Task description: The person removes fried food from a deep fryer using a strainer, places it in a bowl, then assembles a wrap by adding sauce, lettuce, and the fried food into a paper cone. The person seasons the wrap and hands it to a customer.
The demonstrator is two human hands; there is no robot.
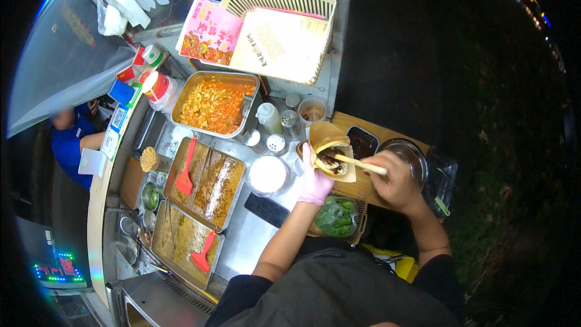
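My left hand (314, 182), in a thin pink glove, holds a split bun (323, 146) in a brown paper sleeve (327, 131). Dark brown sauce (332, 158) coats the inside of the bun. Bare, my right hand (394, 179) grips a pale stick-like handle (365, 165), whose far end reaches into the sauced opening; its tip is hidden there. Just beyond the bun, a small rectangular container (363, 141) of dark sauce stands on a wooden board (347, 121). A round clear-sided bowl (420, 156) lies partly behind my right hand.
Bagged leafy greens (337, 216) fill a basket below my left wrist. Leftward are a phone (267, 210), shaker jars (276, 144), oily trays (224, 211) with red brushes (184, 181), and a pan (213, 104) of orange-red chopped food. Behind the counter edge (97, 218) is a person in blue (70, 145).
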